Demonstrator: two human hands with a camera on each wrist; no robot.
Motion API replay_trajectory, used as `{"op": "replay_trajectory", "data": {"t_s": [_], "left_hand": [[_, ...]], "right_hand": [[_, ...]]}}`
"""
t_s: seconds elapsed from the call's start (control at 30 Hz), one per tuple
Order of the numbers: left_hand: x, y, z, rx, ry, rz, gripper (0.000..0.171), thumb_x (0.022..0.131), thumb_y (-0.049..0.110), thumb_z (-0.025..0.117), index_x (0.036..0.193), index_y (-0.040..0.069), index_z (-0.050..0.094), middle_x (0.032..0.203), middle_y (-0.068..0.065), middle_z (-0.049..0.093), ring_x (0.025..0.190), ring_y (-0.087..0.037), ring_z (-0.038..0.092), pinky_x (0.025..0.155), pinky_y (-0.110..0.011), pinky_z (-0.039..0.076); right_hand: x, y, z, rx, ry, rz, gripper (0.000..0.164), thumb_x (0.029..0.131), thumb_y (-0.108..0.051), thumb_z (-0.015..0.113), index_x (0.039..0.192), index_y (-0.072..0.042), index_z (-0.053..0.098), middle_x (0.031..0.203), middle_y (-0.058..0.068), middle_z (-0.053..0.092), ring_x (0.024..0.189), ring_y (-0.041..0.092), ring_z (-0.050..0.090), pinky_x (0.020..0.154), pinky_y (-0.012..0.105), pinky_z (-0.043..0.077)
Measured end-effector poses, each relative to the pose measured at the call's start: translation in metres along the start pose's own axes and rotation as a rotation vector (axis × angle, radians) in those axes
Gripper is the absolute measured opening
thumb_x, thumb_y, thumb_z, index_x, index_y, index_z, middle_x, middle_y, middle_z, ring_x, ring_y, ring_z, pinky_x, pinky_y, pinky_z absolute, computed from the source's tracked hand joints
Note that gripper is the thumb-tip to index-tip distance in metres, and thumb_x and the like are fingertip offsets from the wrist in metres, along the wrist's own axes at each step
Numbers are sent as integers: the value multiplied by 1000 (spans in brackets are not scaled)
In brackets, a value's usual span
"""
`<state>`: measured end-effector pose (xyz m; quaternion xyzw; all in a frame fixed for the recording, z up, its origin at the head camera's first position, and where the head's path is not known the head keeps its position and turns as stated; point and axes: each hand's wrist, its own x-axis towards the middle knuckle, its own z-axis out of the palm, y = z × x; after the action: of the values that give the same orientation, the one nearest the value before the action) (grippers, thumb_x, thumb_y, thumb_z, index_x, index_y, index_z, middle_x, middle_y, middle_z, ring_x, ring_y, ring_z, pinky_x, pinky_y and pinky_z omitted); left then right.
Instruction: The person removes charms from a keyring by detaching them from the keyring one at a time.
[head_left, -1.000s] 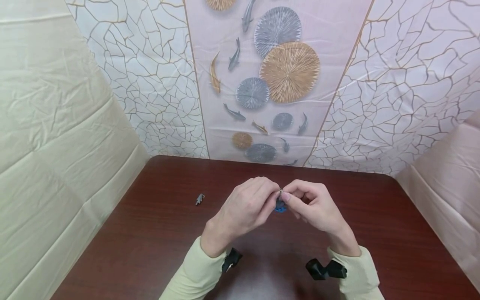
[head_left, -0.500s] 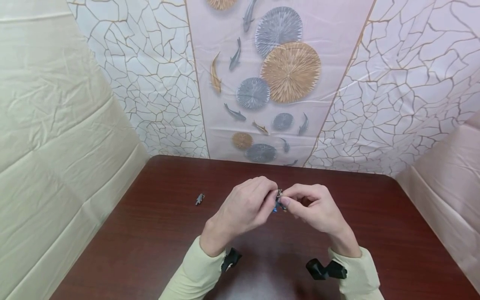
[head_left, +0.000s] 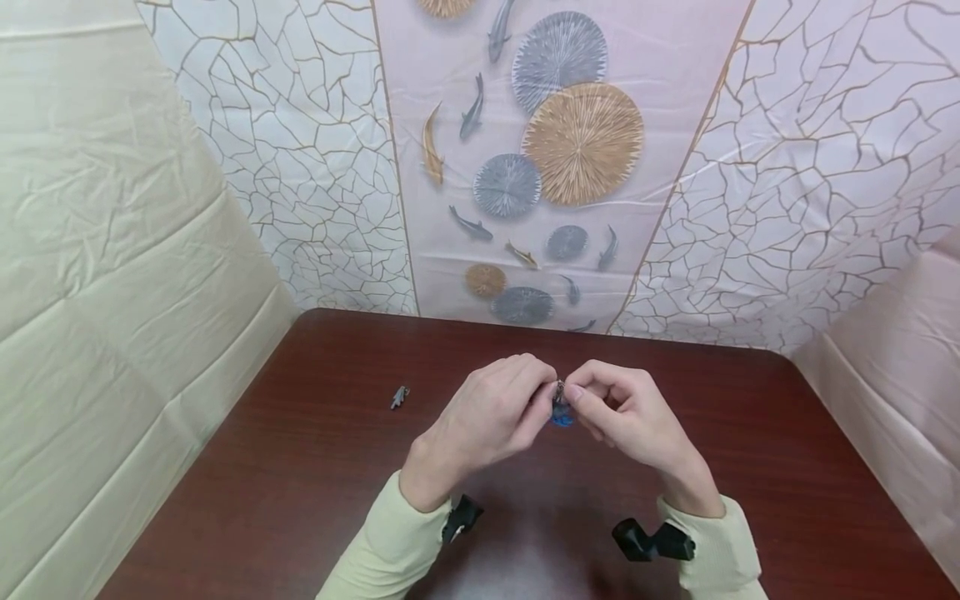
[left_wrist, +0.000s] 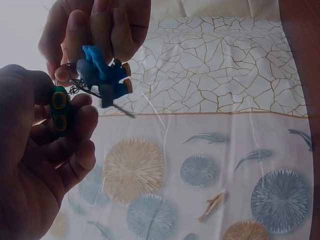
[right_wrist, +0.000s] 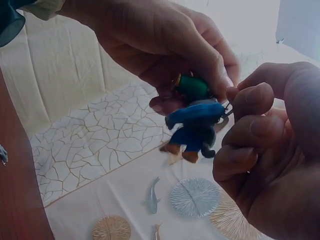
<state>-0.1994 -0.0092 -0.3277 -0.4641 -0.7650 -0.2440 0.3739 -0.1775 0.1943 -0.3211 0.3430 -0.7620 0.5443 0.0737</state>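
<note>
Above the table, my left hand (head_left: pixel 487 408) and right hand (head_left: pixel 633 412) meet fingertip to fingertip. A small blue and grey figurine (left_wrist: pixel 102 75) with brown feet hangs between them from a thin metal ring (left_wrist: pixel 62 70). The right thumb and fingertips pinch at that ring. In the left fingers sits a green piece (right_wrist: pixel 192 87), partly hidden; its two orange-rimmed ovals show in the left wrist view. A short fine chain (left_wrist: pixel 75 88) lies close beside the ring. In the head view only the figurine's blue lower part shows below the fingertips.
A small grey figurine (head_left: pixel 400 397) with a clasp lies on the dark red-brown table (head_left: pixel 315 467), left of the hands. A patterned cloth (head_left: pixel 525 183) hangs behind the table, with pale fabric walls (head_left: pixel 112 292) at the sides.
The blue figurine swings and turns beneath the fingers. My right hand dips slightly, then comes back up by the left fingertips. The left hand hardly moves; the grey figurine stays in place.
</note>
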Motion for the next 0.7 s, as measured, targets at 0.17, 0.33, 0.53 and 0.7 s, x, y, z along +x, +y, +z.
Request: {"op": "replay_trajectory", "data": {"t_s": [0.17,0.33,0.53,0.7], "left_hand": [[-2,-2,-1,11,-37,-66,6,92,10,54,90,11,60,81,5,58,70,-7,52,65,-19,46],[-3,-4,-2,8,-48,-98,6,92,11,55,91,11,60,81,5,59,71,-7,53,66,-20,48],[-2,-5,-5,-30,-37,-85,5,93,12,57,93,11,62,85,4,63,75,-8,57,71,-20,50],[-2,-9,-8,-48,-25,-109,5,93,11,57,92,10,62,84,3,63,74,-8,58,71,-20,50]], "right_hand": [[0,-1,0,-12,26,-16,18,92,9,55,88,-7,62,50,1,44,37,10,38,34,22,32],[0,-1,-1,-26,50,3,19,92,8,56,87,-10,63,50,2,46,37,10,40,33,24,34],[3,1,-1,23,34,50,17,95,4,55,87,-9,62,49,5,47,36,14,44,36,28,40],[5,5,0,15,-15,82,12,96,0,56,89,-7,62,49,5,47,36,17,44,37,29,41]]}}
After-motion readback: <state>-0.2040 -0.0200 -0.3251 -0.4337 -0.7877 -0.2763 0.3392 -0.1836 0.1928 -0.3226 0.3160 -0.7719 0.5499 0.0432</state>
